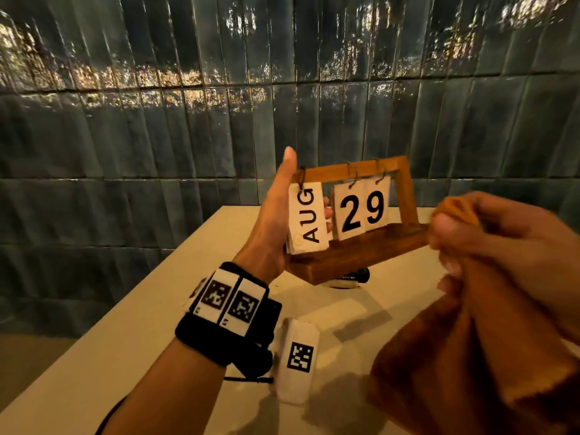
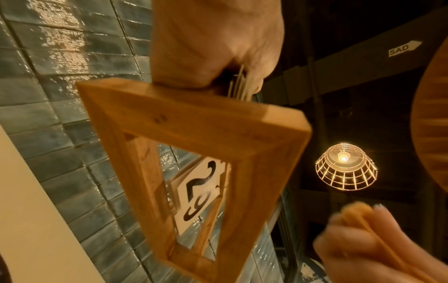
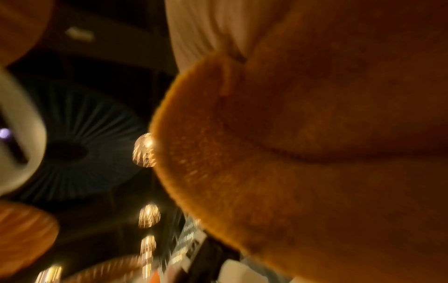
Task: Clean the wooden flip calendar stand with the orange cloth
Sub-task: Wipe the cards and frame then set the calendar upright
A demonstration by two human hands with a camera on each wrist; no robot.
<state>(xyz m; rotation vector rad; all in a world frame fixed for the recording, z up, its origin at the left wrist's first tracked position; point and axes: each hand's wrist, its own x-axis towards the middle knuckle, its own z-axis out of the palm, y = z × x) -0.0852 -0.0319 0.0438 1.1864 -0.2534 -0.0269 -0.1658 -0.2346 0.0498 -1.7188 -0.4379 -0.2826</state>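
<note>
Fingers (image 1: 326, 211) of the left hand (image 1: 276, 221) are wrapped round the calendar stand (image 1: 361, 255)'s left end; the orange cloth (image 1: 464, 340) is bunched in the right hand (image 1: 502, 237) beside its right end.

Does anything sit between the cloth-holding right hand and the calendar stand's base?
No: in the head view the right hand with orange cloth meets the base end.

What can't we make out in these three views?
- Right hand, head view: motion-blurred; whether the cloth touches the stand is unclear.
- Right wrist view: cloth fills it; stand hidden.
- Dark item, head view: mostly under the stand.
- Left wrist view: AUG cards mostly behind the left hand.
</note>
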